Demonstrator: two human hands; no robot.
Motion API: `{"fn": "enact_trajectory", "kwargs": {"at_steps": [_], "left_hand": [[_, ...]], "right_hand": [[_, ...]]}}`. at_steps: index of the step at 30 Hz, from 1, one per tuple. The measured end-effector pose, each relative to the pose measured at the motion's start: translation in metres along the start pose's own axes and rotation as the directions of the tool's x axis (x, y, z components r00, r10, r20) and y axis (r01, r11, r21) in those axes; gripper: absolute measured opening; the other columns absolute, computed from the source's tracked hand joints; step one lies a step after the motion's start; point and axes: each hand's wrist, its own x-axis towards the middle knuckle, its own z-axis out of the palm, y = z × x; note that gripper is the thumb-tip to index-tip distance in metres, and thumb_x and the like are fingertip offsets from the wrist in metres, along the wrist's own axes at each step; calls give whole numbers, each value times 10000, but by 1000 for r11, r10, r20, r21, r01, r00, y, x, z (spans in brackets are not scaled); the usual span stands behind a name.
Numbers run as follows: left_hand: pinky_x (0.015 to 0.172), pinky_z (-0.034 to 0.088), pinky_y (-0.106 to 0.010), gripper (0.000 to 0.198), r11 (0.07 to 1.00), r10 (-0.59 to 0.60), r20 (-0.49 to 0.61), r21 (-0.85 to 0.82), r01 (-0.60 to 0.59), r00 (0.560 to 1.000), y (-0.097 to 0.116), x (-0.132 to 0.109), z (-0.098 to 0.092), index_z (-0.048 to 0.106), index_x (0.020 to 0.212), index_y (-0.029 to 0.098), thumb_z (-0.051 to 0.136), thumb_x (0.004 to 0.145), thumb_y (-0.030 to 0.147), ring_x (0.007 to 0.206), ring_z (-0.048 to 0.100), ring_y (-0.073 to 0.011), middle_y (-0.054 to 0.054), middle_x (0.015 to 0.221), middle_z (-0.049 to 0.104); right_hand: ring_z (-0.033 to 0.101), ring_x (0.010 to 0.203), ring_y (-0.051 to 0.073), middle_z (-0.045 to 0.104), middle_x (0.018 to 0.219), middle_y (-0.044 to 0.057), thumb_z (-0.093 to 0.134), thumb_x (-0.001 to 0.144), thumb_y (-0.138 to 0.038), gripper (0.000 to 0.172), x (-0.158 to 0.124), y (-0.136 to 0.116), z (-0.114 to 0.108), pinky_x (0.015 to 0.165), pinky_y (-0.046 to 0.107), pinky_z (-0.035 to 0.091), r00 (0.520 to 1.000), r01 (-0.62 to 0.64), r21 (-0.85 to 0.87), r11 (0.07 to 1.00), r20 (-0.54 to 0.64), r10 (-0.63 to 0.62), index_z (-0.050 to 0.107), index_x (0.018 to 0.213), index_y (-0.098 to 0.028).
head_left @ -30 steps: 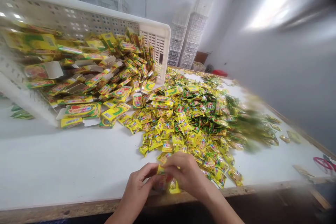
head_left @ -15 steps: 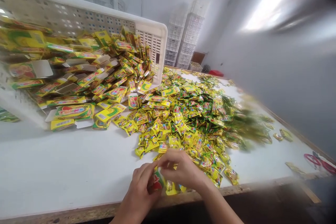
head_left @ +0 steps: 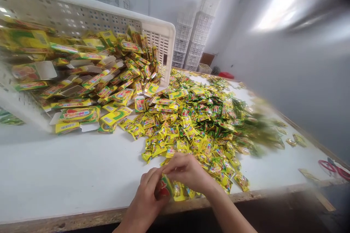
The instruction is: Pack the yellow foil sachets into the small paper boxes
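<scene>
Both my hands meet near the front edge of the white table (head_left: 68, 174). My left hand (head_left: 147, 198) is closed around a small yellow carton with a red print (head_left: 164, 188). My right hand (head_left: 187, 173) pinches at the carton's top, fingers pressed together, with yellow candy sachets (head_left: 179, 191) under it. Just beyond my hands spreads a big heap of yellow-green sachets (head_left: 202, 123).
A white perforated crate (head_left: 164, 34) lies tipped on its side at the back left, spilling flat yellow cartons (head_left: 79, 113) onto the table. Stacked white crates (head_left: 193, 43) stand by the far wall. Red-handled scissors (head_left: 332, 167) lie at the right edge.
The small carton has turned up between my hands, its red print now facing me. My hands shifted slightly left along the table edge.
</scene>
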Motion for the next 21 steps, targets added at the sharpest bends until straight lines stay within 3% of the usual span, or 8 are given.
{"fn": "enact_trajectory", "kwargs": {"at_steps": [3,6,11,17,21], "left_hand": [[882,570,-439,727,999,-25,-19,-33,24,1000,-5,1,3,486,1329,285,824,684,272,1054,636,-286,-65,1180,650],[942,546,-460,790,999,-36,-64,-31,34,997,-6,0,5,451,1356,279,845,672,308,1116,618,-298,-86,1237,630],[967,537,-446,703,998,-24,-110,-65,17,994,1,1,2,466,1364,272,771,734,199,1123,632,-283,-88,1242,645],[947,558,-354,634,967,-113,-88,-240,89,990,6,4,-19,464,1417,285,686,827,217,1180,620,-253,-74,1315,625],[943,554,-287,414,964,43,-4,-262,-42,999,-5,8,-39,578,1334,343,519,949,203,1149,642,-196,-38,1275,660]], "right_hand": [[639,787,151,705,852,-1,720,736,-18,345,-5,0,8,718,245,506,997,19,-37,999,-72,-21,767,982,-254],[639,814,159,689,858,17,689,776,-38,244,-13,3,21,721,244,509,978,75,-117,990,-187,-96,746,924,-223],[607,948,180,645,999,62,543,891,-74,226,-19,-2,34,846,295,489,972,157,-318,935,-120,-204,690,990,-214],[621,934,183,669,993,35,695,777,-43,298,-20,6,45,835,283,497,969,108,-236,966,-192,-156,662,1011,-224],[657,885,163,704,959,41,593,906,-113,205,-19,17,56,785,264,517,946,180,-179,967,-238,-220,729,979,-248]]}}
